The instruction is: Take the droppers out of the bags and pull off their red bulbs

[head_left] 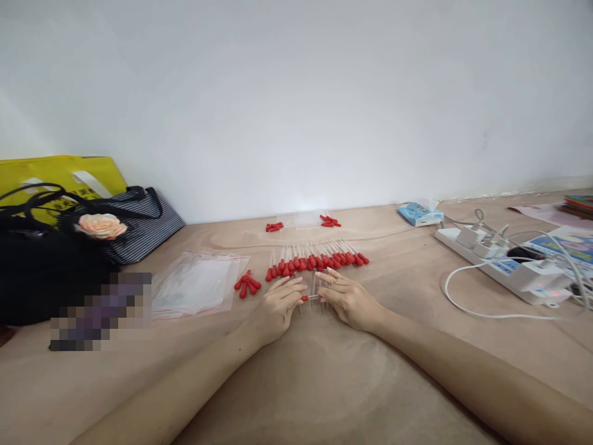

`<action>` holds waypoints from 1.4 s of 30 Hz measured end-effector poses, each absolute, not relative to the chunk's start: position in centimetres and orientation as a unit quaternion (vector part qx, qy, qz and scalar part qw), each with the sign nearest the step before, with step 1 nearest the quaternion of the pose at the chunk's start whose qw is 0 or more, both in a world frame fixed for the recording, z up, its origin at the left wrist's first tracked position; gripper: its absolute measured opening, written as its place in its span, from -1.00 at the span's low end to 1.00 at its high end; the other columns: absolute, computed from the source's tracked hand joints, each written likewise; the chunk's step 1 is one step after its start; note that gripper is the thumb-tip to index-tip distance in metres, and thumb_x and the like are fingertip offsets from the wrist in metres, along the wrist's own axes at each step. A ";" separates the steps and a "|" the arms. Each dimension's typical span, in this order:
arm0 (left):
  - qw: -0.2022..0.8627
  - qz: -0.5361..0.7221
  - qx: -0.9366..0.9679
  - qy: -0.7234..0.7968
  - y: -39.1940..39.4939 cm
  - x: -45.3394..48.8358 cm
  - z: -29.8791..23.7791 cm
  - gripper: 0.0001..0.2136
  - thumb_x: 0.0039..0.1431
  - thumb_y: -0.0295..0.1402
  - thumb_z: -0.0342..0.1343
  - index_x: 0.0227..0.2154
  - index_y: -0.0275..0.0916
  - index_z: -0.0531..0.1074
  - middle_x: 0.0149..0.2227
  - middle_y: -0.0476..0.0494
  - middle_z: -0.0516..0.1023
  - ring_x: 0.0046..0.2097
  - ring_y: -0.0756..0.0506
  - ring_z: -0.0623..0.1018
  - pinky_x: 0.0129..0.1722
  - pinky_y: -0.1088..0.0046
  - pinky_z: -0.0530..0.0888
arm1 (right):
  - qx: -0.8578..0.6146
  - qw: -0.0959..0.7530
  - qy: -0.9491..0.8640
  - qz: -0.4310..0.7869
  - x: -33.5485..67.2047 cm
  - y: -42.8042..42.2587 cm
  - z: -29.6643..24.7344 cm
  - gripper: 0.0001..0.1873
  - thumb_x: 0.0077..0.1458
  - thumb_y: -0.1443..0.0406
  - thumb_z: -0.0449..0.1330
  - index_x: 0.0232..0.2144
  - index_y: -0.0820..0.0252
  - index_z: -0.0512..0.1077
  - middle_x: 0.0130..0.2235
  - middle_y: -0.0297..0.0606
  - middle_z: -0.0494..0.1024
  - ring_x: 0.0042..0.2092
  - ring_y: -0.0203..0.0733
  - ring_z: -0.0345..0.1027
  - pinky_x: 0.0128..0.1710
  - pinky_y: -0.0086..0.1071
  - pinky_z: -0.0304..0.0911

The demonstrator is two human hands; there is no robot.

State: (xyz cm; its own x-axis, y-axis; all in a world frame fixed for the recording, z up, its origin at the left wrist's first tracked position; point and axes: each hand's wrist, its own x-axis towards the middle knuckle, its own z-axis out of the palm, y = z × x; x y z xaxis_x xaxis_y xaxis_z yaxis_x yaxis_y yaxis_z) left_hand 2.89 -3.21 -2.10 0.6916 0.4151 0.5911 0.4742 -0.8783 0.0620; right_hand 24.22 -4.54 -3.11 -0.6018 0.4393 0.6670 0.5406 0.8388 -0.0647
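Observation:
Between my two hands lies a dropper (313,297), a thin clear tube with a red rubber bulb. My left hand (277,304) pinches its red bulb end, while the fingers of my right hand (351,301) are closed around the clear tube. A few other clear tubes (313,285) lie under and between the fingers, partly hidden. Just beyond the hands, a row of droppers (319,258) is laid side by side, red bulbs toward me and thin tips toward the wall. Several loose red bulbs (248,284) sit left of my left hand.
Clear zip bags (199,284) lie to the left, near a black bag (41,266) and a striped bag (148,225). More red bulbs (274,227) rest by the wall. At right are a tissue pack (420,214) and a power strip (504,266) with looping white cables.

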 end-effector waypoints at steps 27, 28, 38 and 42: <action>0.032 -0.310 -0.734 -0.604 0.8 -3.7 1.0 -0.71 -0.01 -0.35 -0.02 -0.17 -0.26 0.32 -0.39 -0.06 0.39 -0.42 -0.03 0.42 -0.38 0.45 0.39 | -0.524 0.332 -0.784 -0.022 26.6 -4.0 -3.5 -0.79 -0.02 0.44 -0.03 -0.33 0.19 0.35 -0.38 -0.25 0.42 -0.40 -0.24 0.31 -0.42 -0.40 0.23; 0.032 -0.293 -0.736 -0.610 0.9 -3.8 0.9 -0.74 -0.02 -0.34 0.00 -0.22 -0.25 0.33 -0.40 -0.05 0.41 -0.40 -0.04 0.42 -0.38 0.44 0.38 | -0.531 0.326 -0.782 -0.025 26.5 -4.0 -3.5 -0.80 -0.03 0.45 -0.03 -0.36 0.19 0.34 -0.38 -0.25 0.41 -0.40 -0.24 0.31 -0.42 -0.40 0.23; 0.076 -0.246 -0.767 -0.588 0.4 -3.0 0.4 -0.74 0.04 -0.13 -0.03 -0.47 -0.20 0.43 -0.40 -0.09 0.46 -0.25 -0.12 0.40 -0.21 0.33 0.30 | -0.485 0.350 -0.801 0.021 25.2 -4.2 -3.7 -0.81 -0.02 0.49 -0.05 -0.47 0.23 0.34 -0.33 -0.18 0.33 -0.30 -0.24 0.28 -0.27 -0.36 0.27; 0.119 -0.244 -0.772 -0.575 -0.1 -2.5 0.4 -0.74 -0.03 -0.09 0.04 -0.45 -0.16 0.45 -0.21 -0.14 0.43 -0.12 -0.19 0.36 -0.12 0.23 0.24 | -0.479 0.355 -0.801 0.049 24.5 -4.7 -3.5 -0.84 -0.02 0.47 -0.02 -0.46 0.24 0.33 -0.31 -0.17 0.32 -0.32 -0.25 0.28 -0.29 -0.36 0.28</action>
